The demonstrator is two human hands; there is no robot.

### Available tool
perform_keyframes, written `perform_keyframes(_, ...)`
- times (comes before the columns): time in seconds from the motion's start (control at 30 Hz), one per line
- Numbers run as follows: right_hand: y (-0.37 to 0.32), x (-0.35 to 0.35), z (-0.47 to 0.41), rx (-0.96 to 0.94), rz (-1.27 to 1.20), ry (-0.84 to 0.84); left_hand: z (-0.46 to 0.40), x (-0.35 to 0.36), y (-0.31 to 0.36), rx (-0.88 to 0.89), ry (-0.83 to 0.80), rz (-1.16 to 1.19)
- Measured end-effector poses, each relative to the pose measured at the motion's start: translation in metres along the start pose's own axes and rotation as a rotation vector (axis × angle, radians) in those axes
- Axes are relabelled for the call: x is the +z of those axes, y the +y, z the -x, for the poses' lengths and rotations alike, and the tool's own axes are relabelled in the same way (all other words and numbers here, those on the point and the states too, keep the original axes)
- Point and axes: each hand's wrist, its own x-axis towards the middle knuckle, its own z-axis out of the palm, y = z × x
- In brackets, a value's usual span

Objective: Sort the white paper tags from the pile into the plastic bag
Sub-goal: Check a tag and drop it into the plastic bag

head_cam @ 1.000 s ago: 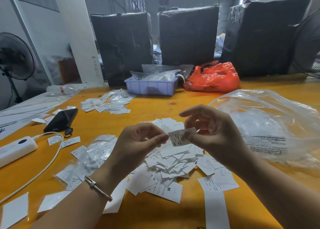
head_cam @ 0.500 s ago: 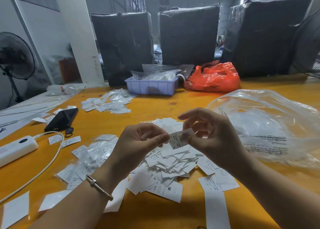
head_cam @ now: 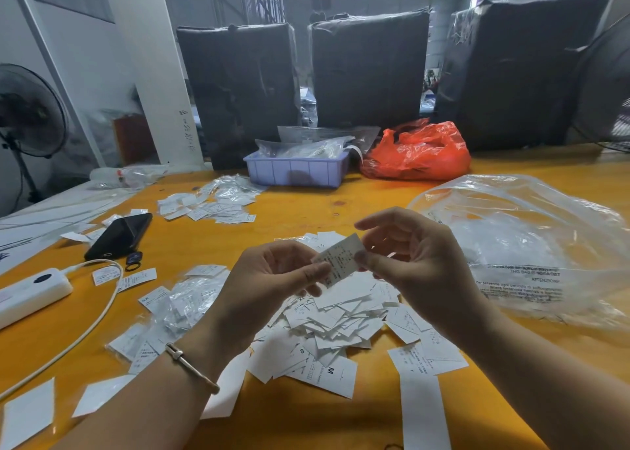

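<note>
A: The orange table [head_cam: 191,248] fills the lower frame, with black wrapped bales [head_cam: 370,71] lined up across the top. How far along does the sorting look?

B: Early, by the look of it. The clear plastic bag [head_cam: 531,245] lies slack at the right of the frame, and what it already holds cannot be told through the film. The pile of white tags [head_cam: 341,316] at lower centre is still thick.

A: And the hands?

B: The left hand [head_cam: 269,279] and right hand [head_cam: 416,265] meet above the pile, each pinching one tag [head_cam: 341,258] between thumb and fingertips; the right hand's other fingers arch loosely above it.

A: So what is left?

B: Nearly all of it, probably: this tag is not in the bag yet, and loose tags also lie scattered at lower left and lower right.
</note>
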Motion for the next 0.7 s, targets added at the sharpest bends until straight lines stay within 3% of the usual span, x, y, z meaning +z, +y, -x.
perform_keyframes(0.17,-0.0026,0.0015,0.0011,0.005,-0.013,-0.007,0.0011,0.0014,0.0003,-0.065,-0.127,-0.042)
perform_keyframes(0.7,-0.0016,-0.0053,-0.0018,0.074,-0.104,-0.018,-0.0018,-0.0027,-0.0009,-0.122,-0.128,0.052)
